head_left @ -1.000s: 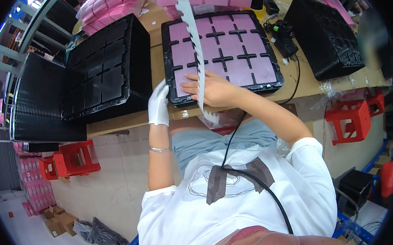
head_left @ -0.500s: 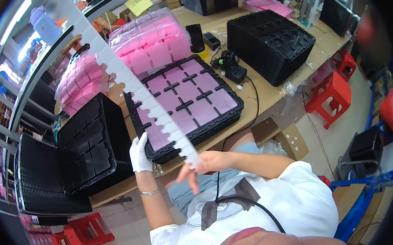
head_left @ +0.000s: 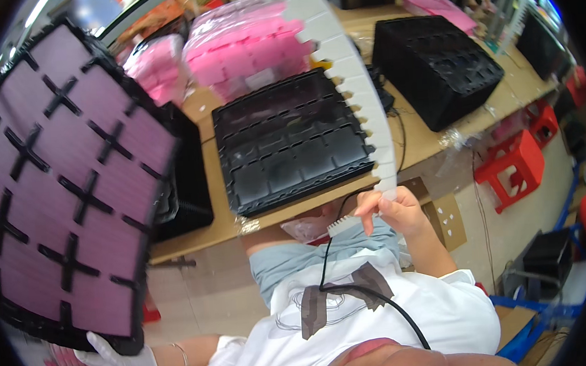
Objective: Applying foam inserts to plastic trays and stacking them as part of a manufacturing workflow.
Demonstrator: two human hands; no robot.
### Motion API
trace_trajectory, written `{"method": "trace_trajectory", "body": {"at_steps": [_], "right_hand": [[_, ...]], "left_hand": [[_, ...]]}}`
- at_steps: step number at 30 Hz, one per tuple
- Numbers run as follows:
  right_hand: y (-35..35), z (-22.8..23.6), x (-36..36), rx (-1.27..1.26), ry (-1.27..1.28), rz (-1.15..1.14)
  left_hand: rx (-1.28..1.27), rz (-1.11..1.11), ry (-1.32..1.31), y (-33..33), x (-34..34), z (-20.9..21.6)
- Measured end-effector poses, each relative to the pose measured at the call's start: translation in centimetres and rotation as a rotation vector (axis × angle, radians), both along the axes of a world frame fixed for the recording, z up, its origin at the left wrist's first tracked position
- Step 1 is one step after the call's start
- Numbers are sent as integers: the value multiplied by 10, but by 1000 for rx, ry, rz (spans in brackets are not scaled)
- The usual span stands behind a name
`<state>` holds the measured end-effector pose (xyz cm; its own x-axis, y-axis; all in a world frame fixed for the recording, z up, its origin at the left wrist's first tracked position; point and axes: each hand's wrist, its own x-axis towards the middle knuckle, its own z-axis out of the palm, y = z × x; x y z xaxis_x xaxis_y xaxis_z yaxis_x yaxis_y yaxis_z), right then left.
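My left hand (head_left: 118, 358), in a white glove, grips the lower edge of a black plastic tray (head_left: 86, 192). The tray is tilted up at the far left, with mauve-pink sheet between its black cross-shaped dividers. Bare, my right hand (head_left: 400, 211) pinches a long white notched strip (head_left: 348, 50) near its lower end; the strip reaches up past the top of the picture. Below those fingers shows a short white toothed piece (head_left: 345, 224); whether it joins the strip I cannot tell. Ahead of me on the table lies another black tray (head_left: 290, 146), showing black compartments.
A tall stack of black trays (head_left: 435, 71) stands on the table (head_left: 433, 149) at the right. Pink foam-like packs in clear film (head_left: 246, 53) sit at the back. Behind the raised tray is a black stack (head_left: 194, 183). Red stools (head_left: 513, 167) stand on the floor at right.
My left hand has lifted the pink-filled tray off the table and swung it left, uncovering the black tray beneath. My right hand has moved right with the white strip, now more upright.
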<state>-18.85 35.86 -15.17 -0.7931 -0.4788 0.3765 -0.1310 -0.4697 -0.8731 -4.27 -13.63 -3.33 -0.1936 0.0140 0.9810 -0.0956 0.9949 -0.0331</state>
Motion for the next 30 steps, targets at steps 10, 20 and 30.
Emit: {"method": "trace_trajectory", "body": {"at_steps": [10, 20, 30], "right_hand": [[-33, -3, -22, 71, -49, 3], [-65, -18, -45, 45, -164, -50], [-82, -30, -81, 159, -258, -236]], "left_hand": [[-116, 56, -197, 90, -147, 6], [-35, 181, -712, 58, -253, -106], [-15, 230, -806, 76, -274, -111]]}}
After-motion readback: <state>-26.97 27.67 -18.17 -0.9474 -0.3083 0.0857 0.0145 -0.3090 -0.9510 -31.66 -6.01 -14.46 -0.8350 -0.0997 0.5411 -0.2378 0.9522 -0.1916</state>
